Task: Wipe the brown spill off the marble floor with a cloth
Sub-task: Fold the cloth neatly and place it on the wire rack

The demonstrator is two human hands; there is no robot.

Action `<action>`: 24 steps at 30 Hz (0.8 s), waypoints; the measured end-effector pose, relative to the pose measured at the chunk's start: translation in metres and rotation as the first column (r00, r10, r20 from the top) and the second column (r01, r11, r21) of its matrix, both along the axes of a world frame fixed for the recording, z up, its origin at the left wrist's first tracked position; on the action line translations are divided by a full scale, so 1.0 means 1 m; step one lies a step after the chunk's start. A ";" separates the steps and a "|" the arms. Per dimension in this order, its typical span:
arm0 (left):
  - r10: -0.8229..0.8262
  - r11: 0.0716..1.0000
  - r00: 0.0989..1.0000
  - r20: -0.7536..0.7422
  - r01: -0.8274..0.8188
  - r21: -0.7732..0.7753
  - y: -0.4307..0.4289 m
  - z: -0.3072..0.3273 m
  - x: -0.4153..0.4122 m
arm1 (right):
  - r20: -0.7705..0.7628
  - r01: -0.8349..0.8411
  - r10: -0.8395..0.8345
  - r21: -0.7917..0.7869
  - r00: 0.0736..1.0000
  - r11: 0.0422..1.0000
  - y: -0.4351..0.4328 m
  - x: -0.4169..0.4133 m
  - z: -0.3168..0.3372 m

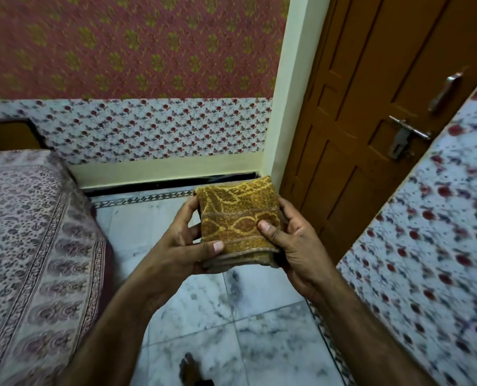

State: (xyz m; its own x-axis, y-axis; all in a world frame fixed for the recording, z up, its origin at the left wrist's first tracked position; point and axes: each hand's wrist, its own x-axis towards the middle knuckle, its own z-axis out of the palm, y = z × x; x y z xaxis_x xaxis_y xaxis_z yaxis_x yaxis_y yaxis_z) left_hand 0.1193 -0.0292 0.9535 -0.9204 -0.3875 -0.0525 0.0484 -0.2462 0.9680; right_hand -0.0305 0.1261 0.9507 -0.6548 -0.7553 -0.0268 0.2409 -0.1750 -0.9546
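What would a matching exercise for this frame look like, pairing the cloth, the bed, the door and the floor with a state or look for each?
Things: 1 cloth; 2 bed; 3 door; 4 marble floor.
Descriptions: A brown wood; B gripped by left hand and right hand; C white with grey veining; D purple-patterned, at the left edge.
Pairs: 1-B, 2-D, 3-A, 4-C.
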 end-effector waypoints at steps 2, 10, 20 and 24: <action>-0.013 1.000 1.000 0.009 0.013 0.006 0.029 0.003 0.022 | -0.013 0.008 -0.008 0.009 1.000 1.000 0.032 0.025 0.003; -0.086 0.996 0.996 -0.019 0.086 0.002 0.097 0.008 0.092 | -0.022 0.075 -0.075 0.017 0.997 0.997 0.109 0.102 0.010; -0.122 0.992 0.992 0.017 0.121 0.028 0.163 0.002 0.198 | -0.033 0.146 -0.145 0.058 0.989 0.988 0.184 0.223 0.000; -0.131 0.991 0.991 0.019 0.130 0.044 0.176 -0.001 0.214 | -0.040 0.181 -0.178 0.102 0.983 0.978 0.198 0.240 0.000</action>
